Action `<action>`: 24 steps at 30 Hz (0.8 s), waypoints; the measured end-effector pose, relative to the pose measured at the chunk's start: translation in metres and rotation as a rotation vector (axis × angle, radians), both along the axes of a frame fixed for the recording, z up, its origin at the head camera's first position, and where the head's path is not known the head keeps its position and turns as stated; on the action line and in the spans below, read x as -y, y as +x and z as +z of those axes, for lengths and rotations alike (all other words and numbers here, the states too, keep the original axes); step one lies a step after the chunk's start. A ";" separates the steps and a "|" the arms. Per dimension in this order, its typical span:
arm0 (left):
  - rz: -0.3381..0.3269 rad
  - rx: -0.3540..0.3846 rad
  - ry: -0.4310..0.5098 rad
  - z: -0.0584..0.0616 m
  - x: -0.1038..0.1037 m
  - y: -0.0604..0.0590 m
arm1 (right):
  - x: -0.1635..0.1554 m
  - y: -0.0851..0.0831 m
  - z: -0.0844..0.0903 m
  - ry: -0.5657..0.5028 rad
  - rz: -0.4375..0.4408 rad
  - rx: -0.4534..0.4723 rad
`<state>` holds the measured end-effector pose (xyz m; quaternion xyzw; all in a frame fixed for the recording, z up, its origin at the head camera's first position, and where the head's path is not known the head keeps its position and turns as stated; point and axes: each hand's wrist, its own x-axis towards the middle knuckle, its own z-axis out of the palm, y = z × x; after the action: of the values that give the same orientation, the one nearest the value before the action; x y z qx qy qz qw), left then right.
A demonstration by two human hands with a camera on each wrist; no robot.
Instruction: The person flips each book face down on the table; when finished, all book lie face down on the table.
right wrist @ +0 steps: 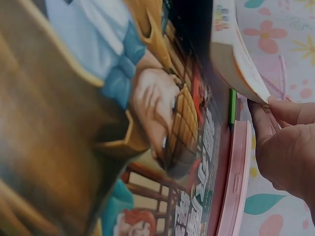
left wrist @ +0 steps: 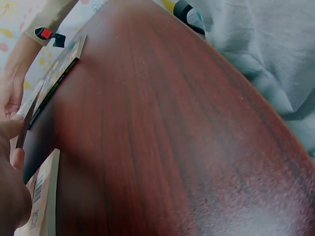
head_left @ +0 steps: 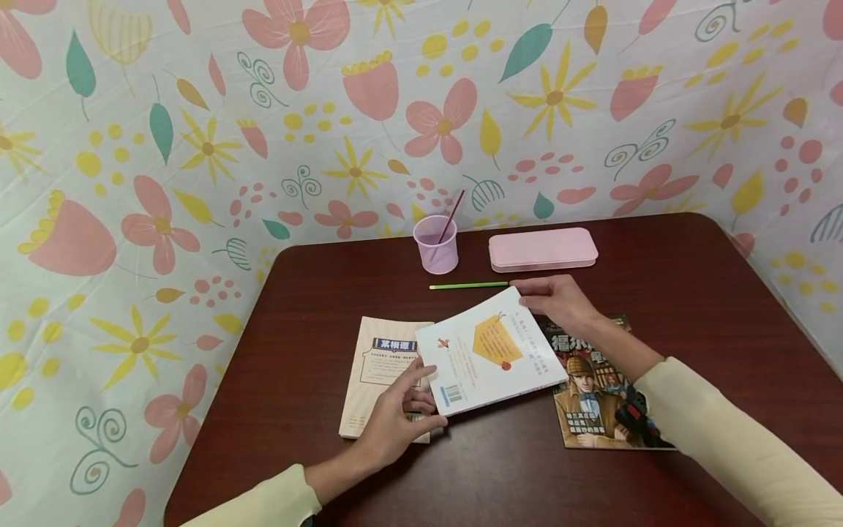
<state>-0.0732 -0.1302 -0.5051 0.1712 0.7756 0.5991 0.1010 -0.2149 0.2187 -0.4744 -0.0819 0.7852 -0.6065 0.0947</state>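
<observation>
A white book [head_left: 490, 351] with a yellow patch on its cover is held tilted between my two hands above the table. My left hand [head_left: 398, 413] grips its lower left corner, thumb along the near edge and fingers at the left side. At the far upper corner my right hand [head_left: 560, 300] pinches the book between thumb and fingers, also seen in the right wrist view. Partly under the left hand and the white book lies a cream book [head_left: 378, 373]. A comic-style book [head_left: 593, 410] with a detective on its cover lies below the right forearm.
A pink cup [head_left: 437, 252] with a dark stick [head_left: 454, 208] in it stands at the back. Beside it lies a pink pencil case [head_left: 543, 249], and a green pencil [head_left: 469, 285] lies in front. Floral cloth [head_left: 263, 146] hangs behind the dark wooden table [head_left: 276, 351].
</observation>
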 end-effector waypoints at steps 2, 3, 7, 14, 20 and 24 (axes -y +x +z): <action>0.006 -0.005 -0.001 -0.001 -0.001 0.001 | 0.001 0.000 -0.001 0.058 -0.002 -0.018; 0.010 -0.004 -0.006 -0.002 -0.001 0.002 | 0.002 0.000 -0.002 0.083 -0.002 -0.025; 0.028 -0.018 -0.076 -0.003 -0.003 0.005 | 0.005 -0.002 -0.005 0.161 -0.005 -0.065; 0.042 -0.125 -0.199 -0.003 -0.006 0.009 | 0.010 -0.005 -0.009 0.324 -0.030 -0.184; 0.024 -0.163 -0.332 0.003 -0.009 0.010 | 0.014 -0.007 -0.013 0.390 -0.039 -0.219; 0.016 -0.198 -0.387 0.006 -0.010 0.010 | 0.016 -0.008 -0.014 0.433 -0.043 -0.248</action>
<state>-0.0632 -0.1202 -0.4987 0.2006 0.8836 0.4202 0.0503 -0.2234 0.2027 -0.4889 -0.1166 0.9039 -0.4115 -0.0002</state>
